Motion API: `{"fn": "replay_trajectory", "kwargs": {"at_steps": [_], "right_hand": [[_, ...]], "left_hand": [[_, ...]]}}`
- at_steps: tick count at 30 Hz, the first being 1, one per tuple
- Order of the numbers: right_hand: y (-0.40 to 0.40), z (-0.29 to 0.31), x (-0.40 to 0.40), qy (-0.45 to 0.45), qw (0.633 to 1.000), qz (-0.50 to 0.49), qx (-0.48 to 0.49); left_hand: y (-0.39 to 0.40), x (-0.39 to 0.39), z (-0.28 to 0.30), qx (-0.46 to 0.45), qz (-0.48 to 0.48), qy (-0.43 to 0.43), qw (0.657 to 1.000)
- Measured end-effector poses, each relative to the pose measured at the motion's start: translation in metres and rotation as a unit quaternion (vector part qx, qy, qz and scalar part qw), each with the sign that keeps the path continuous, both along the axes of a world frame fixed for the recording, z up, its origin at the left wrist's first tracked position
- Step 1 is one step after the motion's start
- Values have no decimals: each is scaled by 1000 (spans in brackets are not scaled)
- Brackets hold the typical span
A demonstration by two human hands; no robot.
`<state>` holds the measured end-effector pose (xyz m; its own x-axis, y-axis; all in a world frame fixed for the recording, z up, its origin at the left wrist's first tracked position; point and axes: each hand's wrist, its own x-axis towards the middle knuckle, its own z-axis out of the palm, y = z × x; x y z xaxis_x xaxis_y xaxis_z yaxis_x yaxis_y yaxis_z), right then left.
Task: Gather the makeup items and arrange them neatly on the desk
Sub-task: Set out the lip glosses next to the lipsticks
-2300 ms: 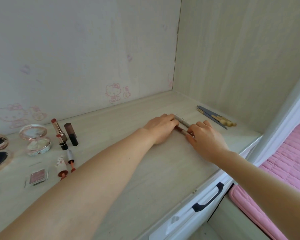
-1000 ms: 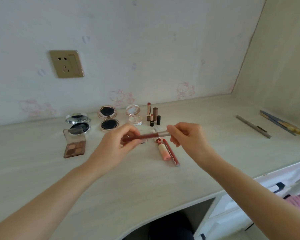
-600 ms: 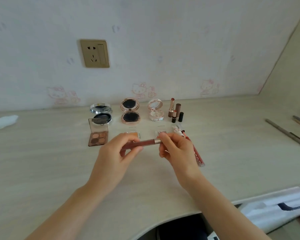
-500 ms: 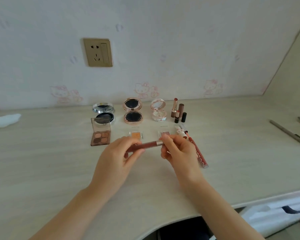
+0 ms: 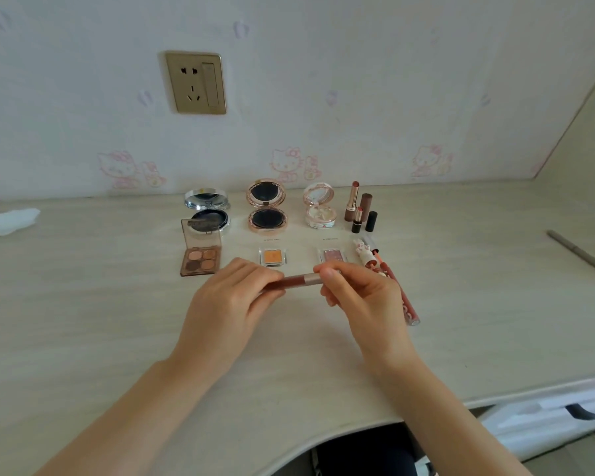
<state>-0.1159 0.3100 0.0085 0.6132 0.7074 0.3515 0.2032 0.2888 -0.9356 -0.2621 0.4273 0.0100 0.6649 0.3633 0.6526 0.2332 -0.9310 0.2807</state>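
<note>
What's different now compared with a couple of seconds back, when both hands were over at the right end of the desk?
Both hands lifted the reddish-brown lip pencil from the right end and carried it left, in front of the arranged makeup. The left hand grips its dark end, the right hand pinches its silvery end, holding it level above the desk. The grey pencil stayed at the right; compacts and lipsticks look unmoved.

Both ends of the lip gloss tube are hidden: left end inside the left hand, cap end behind the right hand's fingertips. Right hand also covers the upper part of the long red lip gloss lying on the desk. Grey pencil runs off the right edge; something beyond it shows only as a sliver. White tissue cut off at left. Print above the two small single eyeshadows too small to read. Drawer handle at bottom right blurred & cut off.
</note>
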Motion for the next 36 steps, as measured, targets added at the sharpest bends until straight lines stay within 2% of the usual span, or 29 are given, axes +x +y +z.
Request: {"fn": "replay_trajectory", "kwargs": {"at_steps": [4, 7, 10, 13, 19, 24, 30, 36], "right_hand": [[-2, 2, 1, -72, 997, 23, 18], [-2, 1, 0, -73, 997, 31, 5], [-3, 1, -3, -8, 999, 15, -31], [-3, -1, -4, -34, 997, 8, -66], [-4, -2, -6, -71, 994, 49, -73], [-4, -1, -5, -23, 995, 0, -98], [-4, -3, -5, -84, 992, 14, -96], [-3, -2, -4, -45, 993, -13, -105]], "left_hand": [[7, 0, -2, -83, -50, -11, 995], [11, -1, -3, -39, -33, -26, 998], [8, 0, -4, 12, -26, -44, 999], [5, 1, -3, 47, -43, -39, 997], [6, -1, -3, 41, -44, -25, 998], [5, 0, -4, 47, -50, -24, 997], [9, -1, -6, 40, -44, -25, 998], [9, 0, -7, 43, -48, -22, 998]]}}
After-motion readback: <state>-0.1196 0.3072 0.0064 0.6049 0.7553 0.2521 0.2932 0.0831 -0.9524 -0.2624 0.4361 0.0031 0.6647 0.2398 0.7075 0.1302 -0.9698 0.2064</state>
